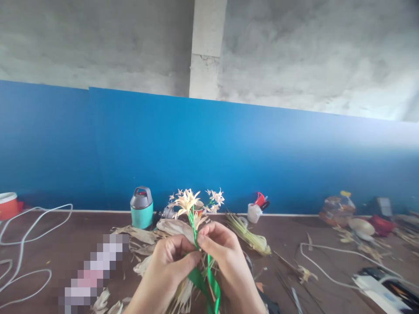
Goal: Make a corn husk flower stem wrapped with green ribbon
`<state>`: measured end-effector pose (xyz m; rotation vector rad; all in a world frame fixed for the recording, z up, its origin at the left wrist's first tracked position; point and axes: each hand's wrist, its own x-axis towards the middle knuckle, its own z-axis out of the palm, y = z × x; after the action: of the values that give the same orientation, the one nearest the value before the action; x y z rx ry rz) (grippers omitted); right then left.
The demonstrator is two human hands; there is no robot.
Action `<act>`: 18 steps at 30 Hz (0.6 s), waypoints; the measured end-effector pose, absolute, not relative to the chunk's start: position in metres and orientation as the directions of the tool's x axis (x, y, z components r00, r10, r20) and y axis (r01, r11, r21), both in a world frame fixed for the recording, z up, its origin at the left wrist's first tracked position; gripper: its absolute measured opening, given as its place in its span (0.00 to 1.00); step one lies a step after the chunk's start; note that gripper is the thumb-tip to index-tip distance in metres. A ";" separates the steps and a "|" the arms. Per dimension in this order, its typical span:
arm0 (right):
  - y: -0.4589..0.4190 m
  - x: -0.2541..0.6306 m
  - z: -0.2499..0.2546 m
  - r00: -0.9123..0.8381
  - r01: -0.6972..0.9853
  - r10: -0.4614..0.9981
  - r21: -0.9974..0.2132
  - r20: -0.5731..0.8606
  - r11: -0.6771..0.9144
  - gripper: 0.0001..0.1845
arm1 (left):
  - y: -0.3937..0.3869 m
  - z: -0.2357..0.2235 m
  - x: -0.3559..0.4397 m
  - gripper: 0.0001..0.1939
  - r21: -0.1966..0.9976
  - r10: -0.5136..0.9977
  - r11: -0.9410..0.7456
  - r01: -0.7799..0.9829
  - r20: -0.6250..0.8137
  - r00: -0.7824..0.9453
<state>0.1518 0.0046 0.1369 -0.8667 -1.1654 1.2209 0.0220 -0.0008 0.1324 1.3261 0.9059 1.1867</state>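
Pinched fingertips of my left hand [175,258] and right hand [222,249] meet on the green stem [194,224], apparently to steady the pale flowers [187,203] upright above the bench [98,224]; green ribbon [214,285] hangs below, presumably clear of my grip.

We've 2 hands, L hand [168,268] & R hand [225,253], w/ 1 flower bunch [187,203] & 2 green ribbon tails [213,281]. Also 1 teal flask [142,213], 1 white cup [254,213], 1 red tub [8,208], 1 yellow cap [345,193], 1 pale-green bundle [250,237]. Dried husks [140,234]: several, exact no. unclear to us.
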 end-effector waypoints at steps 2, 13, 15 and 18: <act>-0.002 0.151 0.142 0.054 0.038 0.947 -0.948 0.318 0.316 0.06 | 0.000 0.132 0.022 0.12 0.989 0.974 -0.127 -0.080 0.140 0.178; -0.009 0.149 0.145 0.124 0.323 0.927 -0.897 0.355 0.300 0.05 | -0.005 0.137 0.027 0.11 0.981 0.973 -0.190 -0.025 0.192 0.132; -0.007 0.150 0.146 0.109 0.225 0.953 -0.941 0.282 0.253 0.05 | -0.005 0.135 0.027 0.12 0.983 0.974 -0.183 -0.011 0.183 0.132; -0.006 0.151 0.146 0.092 0.125 0.968 -0.967 0.235 0.223 0.05 | -0.005 0.133 0.026 0.11 0.984 0.975 -0.176 0.004 0.174 0.136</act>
<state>0.1508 -0.0059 0.1458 -1.1649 -1.3131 0.9040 0.0259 -0.0049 0.1325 1.4104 1.0313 1.2257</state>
